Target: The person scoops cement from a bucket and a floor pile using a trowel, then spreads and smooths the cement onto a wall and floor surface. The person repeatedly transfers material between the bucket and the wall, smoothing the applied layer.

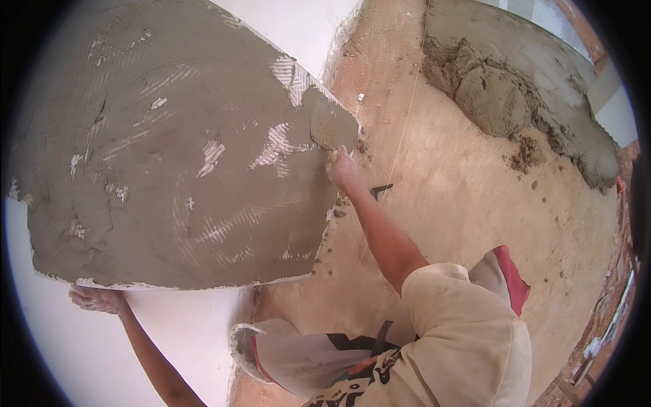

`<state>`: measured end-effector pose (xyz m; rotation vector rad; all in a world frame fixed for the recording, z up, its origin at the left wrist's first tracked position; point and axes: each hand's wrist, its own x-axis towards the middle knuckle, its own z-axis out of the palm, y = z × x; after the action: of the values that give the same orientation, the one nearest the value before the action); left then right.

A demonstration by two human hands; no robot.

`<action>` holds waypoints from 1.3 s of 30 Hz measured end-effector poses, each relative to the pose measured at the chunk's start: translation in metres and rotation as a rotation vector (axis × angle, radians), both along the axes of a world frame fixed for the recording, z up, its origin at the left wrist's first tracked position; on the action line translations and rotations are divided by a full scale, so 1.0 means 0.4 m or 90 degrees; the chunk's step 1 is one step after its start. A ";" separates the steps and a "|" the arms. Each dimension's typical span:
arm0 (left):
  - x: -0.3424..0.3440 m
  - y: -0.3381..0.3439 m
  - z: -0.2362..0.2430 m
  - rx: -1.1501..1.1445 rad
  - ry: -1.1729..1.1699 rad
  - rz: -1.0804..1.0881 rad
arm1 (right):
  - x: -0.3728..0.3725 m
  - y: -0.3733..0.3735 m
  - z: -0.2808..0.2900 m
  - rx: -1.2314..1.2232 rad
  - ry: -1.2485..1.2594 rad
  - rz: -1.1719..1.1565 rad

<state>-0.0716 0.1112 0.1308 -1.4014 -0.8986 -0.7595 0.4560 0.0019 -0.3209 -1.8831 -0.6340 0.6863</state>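
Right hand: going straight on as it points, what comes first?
Beyond the apparent trowel it grips, the right hand would probably meet the mortar-coated tile, toward a ribbed patch; depth is unclear.

over the middle of the mortar-coated panel [163,193] a hand could pass; at its right corner the right grip [344,169] and trowel [330,126] block the way. the left grip [96,299] takes up the lower edge near the left corner. between the panel's right edge and the mortar heap [489,93], the floor [475,197] gives room beyond the right forearm [388,230].
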 end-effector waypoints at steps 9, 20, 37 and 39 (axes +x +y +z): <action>0.060 -0.026 -0.007 0.017 -0.038 0.013 | 0.005 -0.076 0.204 0.173 0.393 0.004; 0.053 -0.020 -0.010 0.006 -0.010 -0.003 | -0.008 0.073 0.264 0.289 -0.075 -0.023; 0.012 -0.014 -0.004 -0.005 -0.006 -0.055 | -0.028 -0.021 0.198 0.101 -0.052 0.013; 0.041 -0.016 -0.010 0.005 0.000 -0.053 | 0.021 0.003 0.156 0.052 -0.060 -0.012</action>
<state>-0.0550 0.1049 0.1270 -1.4394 -0.8411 -0.8254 0.4643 0.0030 -0.2586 -1.8517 -0.6929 0.5534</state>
